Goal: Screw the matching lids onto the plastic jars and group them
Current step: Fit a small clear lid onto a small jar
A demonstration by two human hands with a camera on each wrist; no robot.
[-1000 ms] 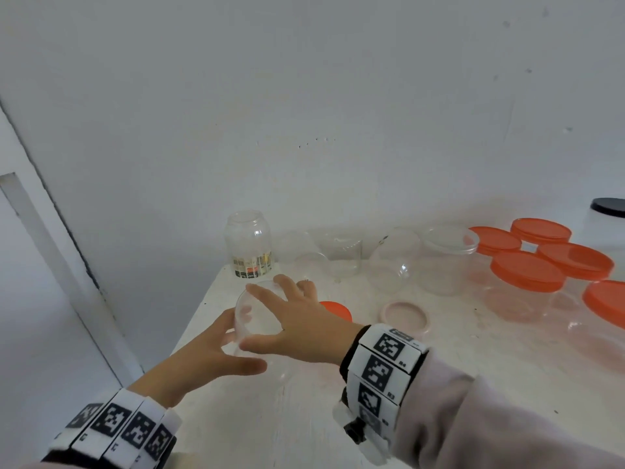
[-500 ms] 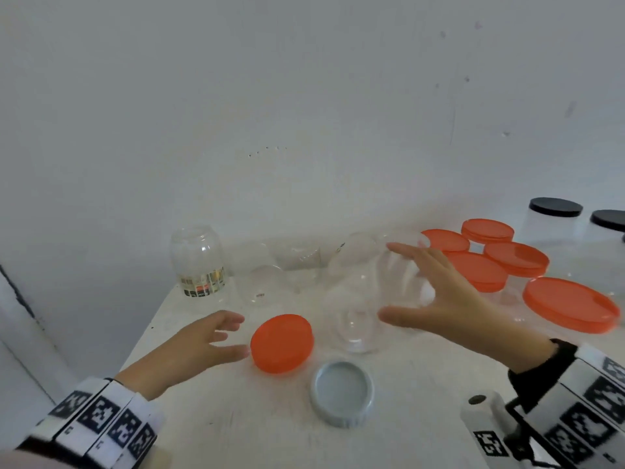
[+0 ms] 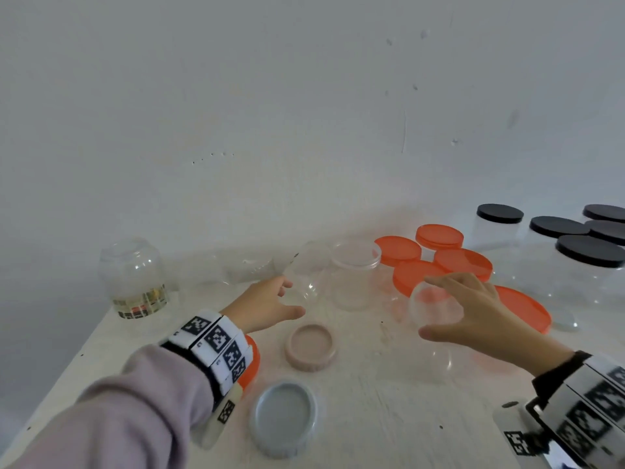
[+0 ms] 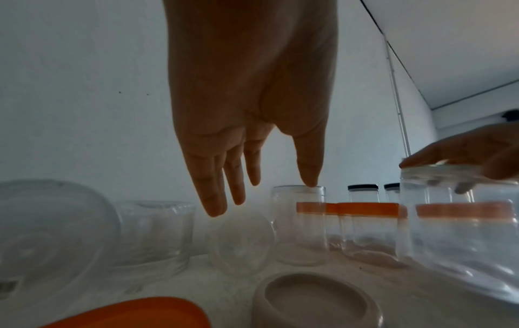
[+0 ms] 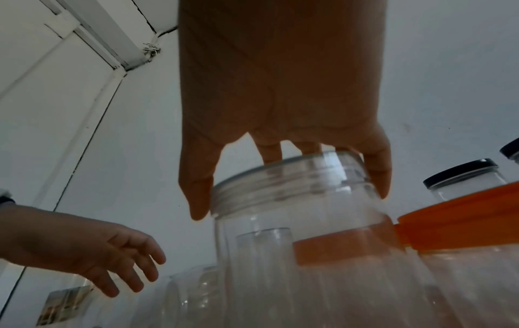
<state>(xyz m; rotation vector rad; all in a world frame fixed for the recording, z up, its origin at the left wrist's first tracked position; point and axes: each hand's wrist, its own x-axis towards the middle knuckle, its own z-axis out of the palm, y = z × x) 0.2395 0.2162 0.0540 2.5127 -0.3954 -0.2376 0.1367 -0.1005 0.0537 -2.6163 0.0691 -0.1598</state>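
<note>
Our right hand point(image 3: 473, 316) grips a clear jar point(image 3: 433, 333) by its threaded mouth, thumb on the near side and fingers on the far rim; the jar stands right of centre on the worktop point(image 3: 372, 418). Our left hand point(image 3: 267, 308) hangs spread and holds nothing, reaching toward a tipped jar point(image 3: 309, 275) farther back.

At far left a jar point(image 3: 135, 279) carries a striped label point(image 3: 140, 304), its print too blurred to read.

Near us lie a beige lid point(image 3: 309, 346), a grey lid point(image 3: 284, 418) and an orange lid point(image 3: 252, 363) half under our left wrist. Orange-lidded jars point(image 3: 463, 262) cluster at right, black-lidded jars point(image 3: 588, 252) beyond.

The worktop is white, scuffed and speckled, set against a plain white wall point(image 3: 270, 113) with a few dark marks.
</note>
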